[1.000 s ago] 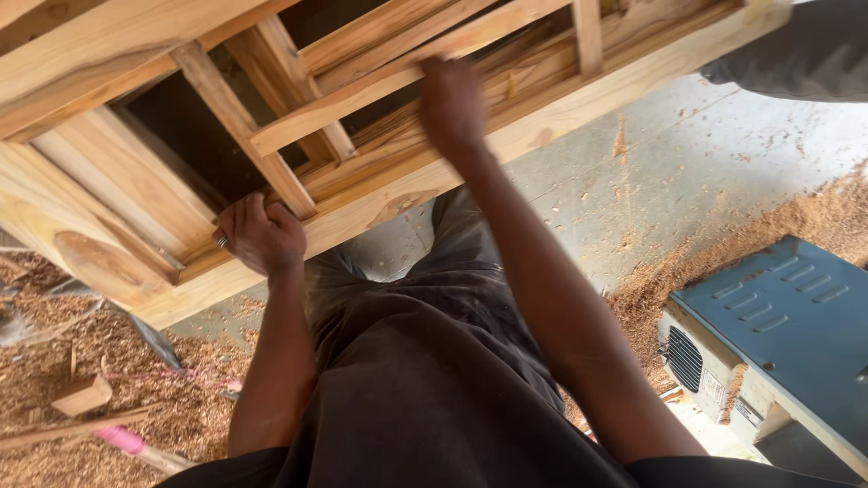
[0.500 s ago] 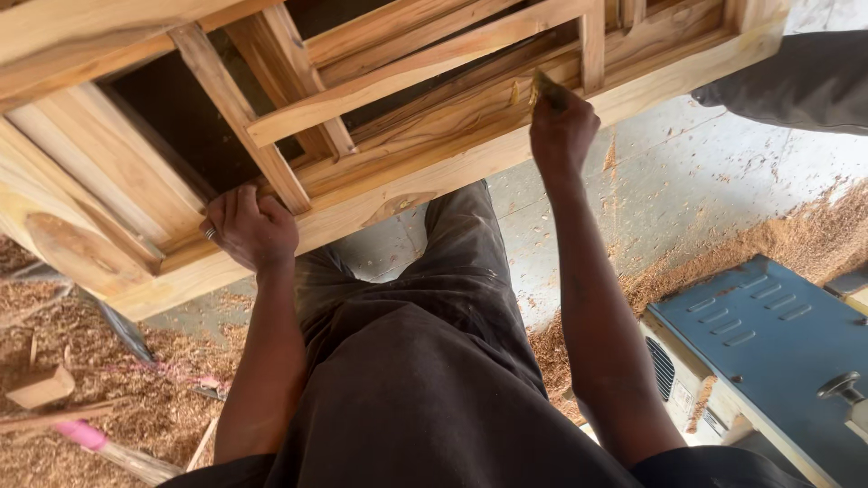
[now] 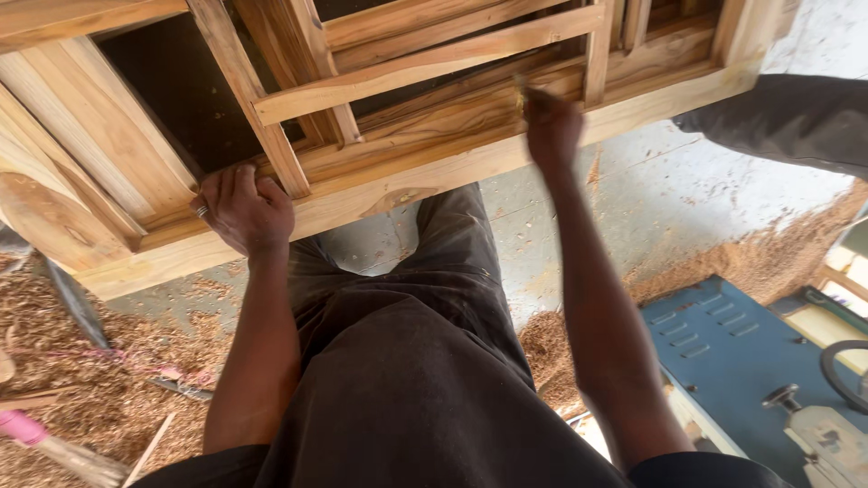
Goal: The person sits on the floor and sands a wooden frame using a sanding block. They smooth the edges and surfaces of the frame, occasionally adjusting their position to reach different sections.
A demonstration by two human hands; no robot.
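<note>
While the wooden window frame (image 3: 407, 172) is lying across the top of the view, the left hand (image 3: 244, 210) is resting on its lower rail, fingers curled closed over the rail's inner edge just beside the foot of a slanting upright bar (image 3: 262, 108), with a ring showing on one finger. Further along the same rail, the right hand (image 3: 551, 131) is pressing against the wood where a horizontal crossbar (image 3: 425, 63) is meeting a short upright; this hand is blurred, its fingers are appearing bunched together around something small and pale at their tips, though what that is cannot be told. Both hands are sitting well apart on the frame, the rail running between them. Below the fingers, the person's dark trousers (image 3: 407, 361) are filling the middle of the view. Wood shavings (image 3: 99, 361) are covering the floor beneath the left hand's side, and a blue metal machine housing (image 3: 732, 352) is standing low beside the right forearm. Another person's dark-clad limb (image 3: 787, 122) is reaching in just past the frame's far corner.
</note>
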